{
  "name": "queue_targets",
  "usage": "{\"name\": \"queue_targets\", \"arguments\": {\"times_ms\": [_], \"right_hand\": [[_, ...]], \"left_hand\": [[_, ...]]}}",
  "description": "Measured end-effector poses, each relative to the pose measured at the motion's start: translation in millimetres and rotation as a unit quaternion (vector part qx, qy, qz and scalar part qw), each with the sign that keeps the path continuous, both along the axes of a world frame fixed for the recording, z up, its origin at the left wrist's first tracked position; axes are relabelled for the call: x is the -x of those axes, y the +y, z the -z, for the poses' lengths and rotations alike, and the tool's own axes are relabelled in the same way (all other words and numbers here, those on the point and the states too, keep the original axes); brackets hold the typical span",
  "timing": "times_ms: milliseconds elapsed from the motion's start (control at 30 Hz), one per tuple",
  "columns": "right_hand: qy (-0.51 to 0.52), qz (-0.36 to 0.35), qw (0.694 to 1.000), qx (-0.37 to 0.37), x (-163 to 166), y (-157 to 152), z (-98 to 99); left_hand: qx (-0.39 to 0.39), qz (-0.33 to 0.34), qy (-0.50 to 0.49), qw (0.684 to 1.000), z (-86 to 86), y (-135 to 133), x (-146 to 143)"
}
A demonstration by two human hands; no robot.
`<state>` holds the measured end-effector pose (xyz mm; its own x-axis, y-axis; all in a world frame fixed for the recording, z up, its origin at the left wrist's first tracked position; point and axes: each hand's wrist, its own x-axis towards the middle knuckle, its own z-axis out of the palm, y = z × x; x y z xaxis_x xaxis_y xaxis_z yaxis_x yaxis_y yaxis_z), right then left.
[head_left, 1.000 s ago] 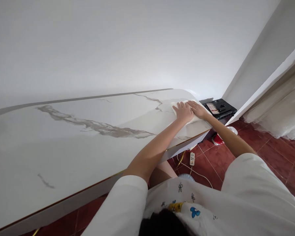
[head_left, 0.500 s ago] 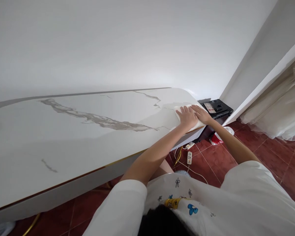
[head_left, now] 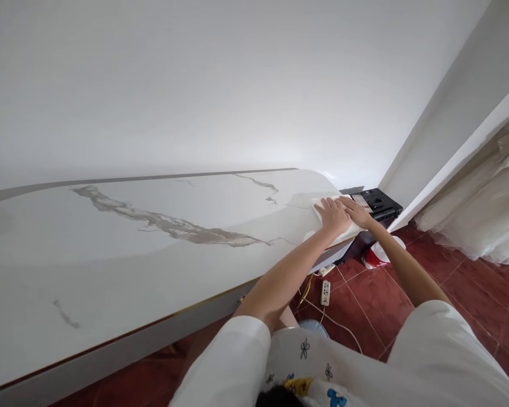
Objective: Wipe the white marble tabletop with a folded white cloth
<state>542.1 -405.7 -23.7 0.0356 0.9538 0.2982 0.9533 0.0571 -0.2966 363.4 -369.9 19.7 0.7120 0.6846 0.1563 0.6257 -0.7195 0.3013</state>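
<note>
A white cloth (head_left: 318,210) lies flat on the right end of a long white marble-patterned table (head_left: 152,277). My left hand (head_left: 334,216) presses down on the cloth, palm down and fingers spread. Beside it my right hand (head_left: 357,212) also lies flat on the cloth, with its fingers stretched out and touching or nearly touching my left hand. Both hands cover much of the cloth, close to the table's rounded right end.
Past the table's right end stands a black case (head_left: 382,202). On the red tiled floor are a red-and-white bag (head_left: 377,254) and a power strip (head_left: 325,293) with a white cable. A pale wall (head_left: 195,85) runs behind the table; sheer fabric (head_left: 487,220) hangs at right.
Both hands have slid a little to the right over the table, with the cloth under them. The view has tilted slightly, so the table sits lower in the picture.
</note>
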Motion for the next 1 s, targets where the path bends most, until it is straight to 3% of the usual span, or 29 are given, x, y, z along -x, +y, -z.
{"name": "queue_targets", "arguments": {"times_ms": [167, 633, 833, 1000], "right_hand": [[0.032, 0.034, 0.999, 0.011, -20, 17, -1.2], [0.051, 0.016, 0.998, 0.042, -38, 99, -7.4], [0.061, 0.077, 0.993, 0.063, -40, 138, -13.0], [0.055, 0.085, 0.992, 0.073, -45, 166, -14.5]], "left_hand": [[0.014, 0.011, 0.004, 1.000, 0.2, 20, -20], [0.021, -0.018, 0.005, 1.000, -0.4, 97, -45], [0.023, -0.022, -0.001, 1.000, -0.9, 133, -53], [0.024, -0.022, 0.005, 0.999, -0.8, 160, -57]]}}
